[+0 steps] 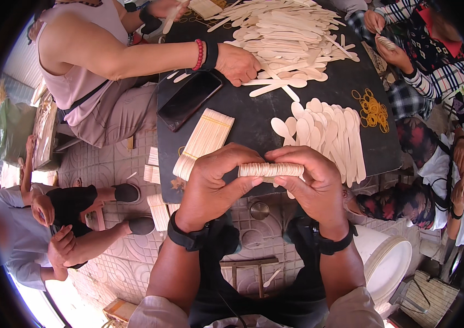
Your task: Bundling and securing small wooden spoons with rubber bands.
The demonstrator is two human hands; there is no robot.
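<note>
Our left hand [207, 183] and right hand [311, 183] clamp fingers around the ends of a tight stack of pale wooden spoons [271, 170], held at the near edge of the black table [254, 117], where fanned loose wooden spoons [327, 134] lie beyond.

One phone [189, 99], one white bucket [388, 261], two banded stick bundles [204, 143].

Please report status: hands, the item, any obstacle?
Left hand and right hand both grip spoon stack. Stack held above black table edge. Nothing between hands.
</note>
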